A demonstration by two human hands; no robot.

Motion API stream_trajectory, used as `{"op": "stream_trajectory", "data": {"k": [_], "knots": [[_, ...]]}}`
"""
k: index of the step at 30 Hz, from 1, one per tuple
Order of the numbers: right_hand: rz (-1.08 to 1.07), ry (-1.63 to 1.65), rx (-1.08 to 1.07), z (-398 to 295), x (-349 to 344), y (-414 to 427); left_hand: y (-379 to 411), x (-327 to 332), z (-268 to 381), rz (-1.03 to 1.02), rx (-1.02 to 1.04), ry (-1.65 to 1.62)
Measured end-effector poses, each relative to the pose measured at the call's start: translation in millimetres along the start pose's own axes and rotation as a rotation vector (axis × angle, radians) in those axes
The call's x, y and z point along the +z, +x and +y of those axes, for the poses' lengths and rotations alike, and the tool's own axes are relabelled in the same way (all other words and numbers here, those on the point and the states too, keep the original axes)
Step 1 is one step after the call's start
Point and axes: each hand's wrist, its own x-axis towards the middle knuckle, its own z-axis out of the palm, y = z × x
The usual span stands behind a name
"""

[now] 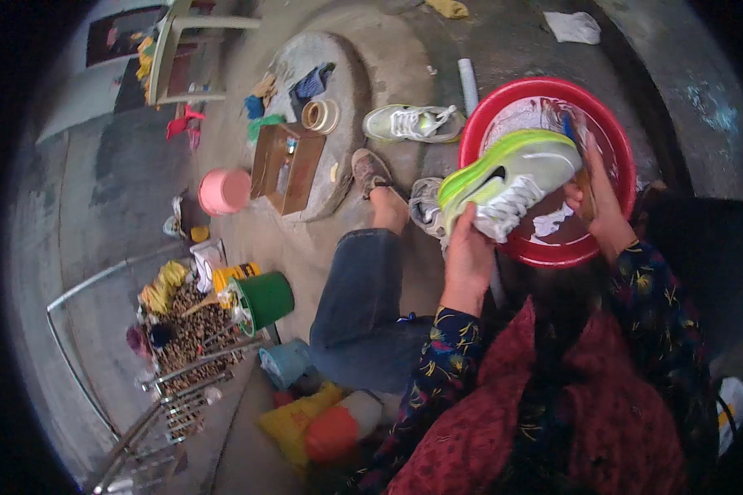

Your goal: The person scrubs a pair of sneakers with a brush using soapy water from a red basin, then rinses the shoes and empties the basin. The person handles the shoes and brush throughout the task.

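A grey and neon-yellow running shoe point(520, 176) with white laces is tilted over a red plastic basin point(622, 145). My left hand point(470, 260) grips it near the heel and collar. At the toe end, my right hand point(607, 198) holds what looks like a wooden scrub brush point(585, 185), partly hidden by shoe and fingers. White suds point(551, 223) float on dark water in the basin. The matching shoe point(412, 122) lies on the ground left of the basin. A greyish shoe or cloth point(427, 207) is partly covered by the held shoe.
An open brown box point(288, 167) and a tape roll point(320, 116) sit on a round concrete slab point(347, 80). A white pipe point(468, 86) lies behind the basin. To the left are a pink bucket point(225, 192), a green bucket point(263, 302) and a metal rack point(186, 390).
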Motion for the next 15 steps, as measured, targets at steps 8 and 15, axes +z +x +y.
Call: {"op": "stream_trajectory", "data": {"k": [8, 15], "knots": [[0.116, -0.089, -0.102, 4, -12, 8, -1, 2, -36, 0.123, -0.116, -0.099], [0.092, -0.285, -0.025, 4, -9, 1, 5, -21, -46, 0.205, 0.010, -0.065]]}}
